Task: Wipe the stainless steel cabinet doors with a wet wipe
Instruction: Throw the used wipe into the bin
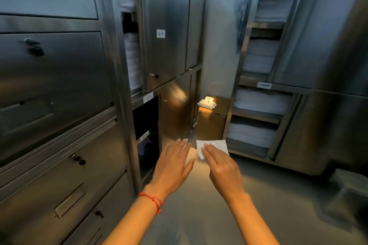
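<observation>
A white wet wipe (pixel 217 144) hangs in mid-air in front of me, low in the middle of the view. My right hand (pixel 223 167) pinches it, with the fingers lying over its near edge. My left hand (pixel 171 165), with a red string at the wrist, is spread flat just left of the wipe; a fold of the wipe shows past its fingers. Stainless steel cabinet doors (pixel 55 77) fill the left side, and a taller steel door (pixel 165 26) stands ahead. Neither hand touches a door.
A pack of wet wipes (pixel 207 103) lies on a brown box (pixel 211 125) at the end of the narrow aisle. Open steel shelves with folded white towels (pixel 258 101) stand on the right. A padlock (pixel 36 50) hangs on a left door. Grey floor lies below.
</observation>
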The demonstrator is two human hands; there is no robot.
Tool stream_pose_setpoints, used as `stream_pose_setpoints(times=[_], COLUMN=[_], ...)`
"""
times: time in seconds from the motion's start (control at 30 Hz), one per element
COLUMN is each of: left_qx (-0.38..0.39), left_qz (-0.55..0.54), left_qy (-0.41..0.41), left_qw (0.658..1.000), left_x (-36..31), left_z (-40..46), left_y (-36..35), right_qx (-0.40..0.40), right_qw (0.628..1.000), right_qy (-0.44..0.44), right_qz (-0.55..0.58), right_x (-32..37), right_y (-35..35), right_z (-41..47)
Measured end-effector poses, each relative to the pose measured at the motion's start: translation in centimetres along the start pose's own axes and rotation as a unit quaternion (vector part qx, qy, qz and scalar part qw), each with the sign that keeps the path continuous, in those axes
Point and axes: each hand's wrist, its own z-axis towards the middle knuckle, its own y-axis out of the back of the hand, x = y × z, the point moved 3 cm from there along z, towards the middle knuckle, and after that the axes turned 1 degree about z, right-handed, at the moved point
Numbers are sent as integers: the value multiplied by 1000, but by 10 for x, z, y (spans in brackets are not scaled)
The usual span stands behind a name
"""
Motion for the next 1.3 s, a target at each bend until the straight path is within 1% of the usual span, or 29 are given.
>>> stream_pose_setpoints(times=[0.2, 0.3, 0.43, 0.5, 0.6, 0.87, 1.07, 1.3], left_qx=[-13, -44, -50, -38, -29, -1, 0, 28], left_qz=[-29, -29, -51, -62, -84, -105, -104, -110], left_qy=[-71, -111, -149, -162, -185, -241, -249, -269], left_qw=[997, 992, 986, 984, 979, 965, 963, 956], left_x=[-10, -18, -32, -42, -60, -130, -189, -261], left_z=[51, 72, 98, 110, 125, 174, 226, 279], left_y=[-29, -37, -54, -63, -76, -113, -139, -162], right_qx=[21, 24, 12, 5, 16, 44, 47, 56], right_qw=[996, 992, 987, 984, 976, 961, 961, 952], right_qy=[-78, -109, -132, -140, -168, -213, -211, -230], right_qz=[-48, -64, -93, -111, -138, -174, -174, -193], right_x=[-43, -59, -81, -92, -112, -190, -265, -350], right_y=[-4, -5, -6, -4, 2, 14, 14, 24], right_z=[0, -1, -6, -10, -19, -48, -59, -81])
